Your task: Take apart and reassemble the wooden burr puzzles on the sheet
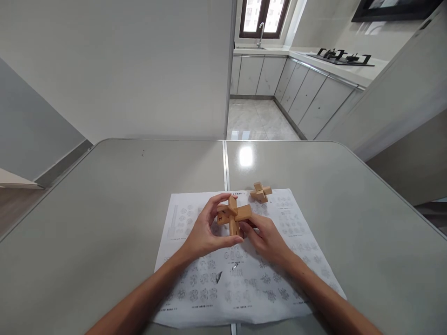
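Over the far half of a printed paper sheet (279,311), held an interlocking wooden burr puzzle (233,225) in line with the metal seam (226,170) of the grey table (104,209). Curved the left hand (202,232) widely around it, with the thumb along the near end and the fingertips at the far end. Read a dark numeral 2 on the bar pointing left. With the right hand (267,235), pinched narrowly at the lower right side, beneath the bar pointing right; could not make out the exact piece between those fingertips, nor any gap or contact between puzzle and sheet.

At the sheet's far edge, between the seam and the far right corner, saw a second wooden puzzle (260,192), apart from both hands. Across the sheet, saw rows of small line drawings (275,295). On its near half, noticed a small dark fleck (218,277), too small to identify.

Past the table's far edge, saw a pale wall (139,70) to the left and white kitchen cabinets (296,88) to the right, with a faucet (261,33) on the counter by the window (264,35) and a black gas cooktop (340,58) along the right-hand counter.
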Demonstrator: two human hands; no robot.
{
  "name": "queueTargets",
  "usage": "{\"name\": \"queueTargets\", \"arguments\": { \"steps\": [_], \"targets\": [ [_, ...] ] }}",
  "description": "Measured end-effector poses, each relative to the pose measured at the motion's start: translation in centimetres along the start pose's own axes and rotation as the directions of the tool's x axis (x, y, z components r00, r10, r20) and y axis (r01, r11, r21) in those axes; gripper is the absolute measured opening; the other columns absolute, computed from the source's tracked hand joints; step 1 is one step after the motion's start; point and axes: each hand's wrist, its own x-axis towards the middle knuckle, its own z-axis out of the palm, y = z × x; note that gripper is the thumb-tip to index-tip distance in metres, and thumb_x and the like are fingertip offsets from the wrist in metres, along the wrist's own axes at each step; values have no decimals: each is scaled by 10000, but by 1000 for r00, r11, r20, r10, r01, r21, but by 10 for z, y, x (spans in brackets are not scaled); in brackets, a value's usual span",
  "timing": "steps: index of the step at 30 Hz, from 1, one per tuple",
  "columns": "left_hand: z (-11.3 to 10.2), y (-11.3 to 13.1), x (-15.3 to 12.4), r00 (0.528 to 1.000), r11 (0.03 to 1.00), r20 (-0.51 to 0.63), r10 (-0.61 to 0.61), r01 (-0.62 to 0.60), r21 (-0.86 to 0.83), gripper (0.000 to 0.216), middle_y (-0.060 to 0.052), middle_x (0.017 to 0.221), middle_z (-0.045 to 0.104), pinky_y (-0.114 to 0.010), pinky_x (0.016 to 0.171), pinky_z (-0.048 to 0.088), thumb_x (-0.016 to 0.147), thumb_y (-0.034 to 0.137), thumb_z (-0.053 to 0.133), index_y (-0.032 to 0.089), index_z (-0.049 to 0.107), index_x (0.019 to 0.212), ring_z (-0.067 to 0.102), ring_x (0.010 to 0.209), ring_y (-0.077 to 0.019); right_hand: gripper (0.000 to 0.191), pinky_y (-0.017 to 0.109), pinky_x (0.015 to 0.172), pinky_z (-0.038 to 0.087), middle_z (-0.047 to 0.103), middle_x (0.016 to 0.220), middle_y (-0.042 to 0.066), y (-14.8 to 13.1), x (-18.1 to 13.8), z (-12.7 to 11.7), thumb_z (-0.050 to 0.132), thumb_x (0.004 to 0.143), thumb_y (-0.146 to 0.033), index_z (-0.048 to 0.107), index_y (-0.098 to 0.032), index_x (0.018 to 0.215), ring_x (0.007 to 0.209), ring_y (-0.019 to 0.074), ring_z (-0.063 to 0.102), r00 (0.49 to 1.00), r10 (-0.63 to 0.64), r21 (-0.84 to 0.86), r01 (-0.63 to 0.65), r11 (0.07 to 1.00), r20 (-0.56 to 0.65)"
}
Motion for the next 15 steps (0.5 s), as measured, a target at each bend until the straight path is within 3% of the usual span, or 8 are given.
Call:
{"name": "queueTargets", "arguments": {
  "steps": [6, 9, 12, 15],
  "targets": [
    [0, 2, -1, 1000, 998, 4, 21, -21, 58, 897, -111, 1509, 602, -469, 1112, 518, 731, 333, 968, 343, 496, 1494, 644, 1258, -292, 187, 294, 611, 454, 691, 760, 10, 3, -3, 4, 516, 1076, -267, 614, -237, 919, 641, 178, 614, 998, 54, -18, -55, 998, -16],
    [3, 1, -1, 997, 989, -46, 70, -63, 137, 877, -99, 1512, 594, -498, 1126, 518, 730, 335, 964, 351, 510, 1481, 624, 1289, -303, 161, 314, 647, 503, 727, 897, 42, 1, -1, 3, 522, 1085, -320, 640, -237, 1014, 712, 193, 648, 997, 72, -17, -73, 997, -19],
    [5, -2, -1, 984, 964, -134, 122, -85, 252, 879, -91, 1522, 580, -545, 1147, 505, 728, 329, 962, 359, 506, 1478, 591, 1341, -327, 185, 352, 757, 555, 712, 1153, 92, -4, 2, 0, 523, 1085, -350, 637, -245, 1186, 949, 238, 686, 992, 62, -13, -64, 998, -109],
    [5, -3, 0, 971, 933, -172, 167, -99, 347, 881, -87, 1500, 590, -573, 1154, 501, 723, 327, 962, 352, 503, 1475, 589, 1346, -333, 235, 367, 816, 569, 686, 1206, 95, -7, 5, -5, 510, 1089, -387, 637, -254, 1235, 1082, 257, 680, 969, 101, 42, -93, 995, -227]
  ]
}}
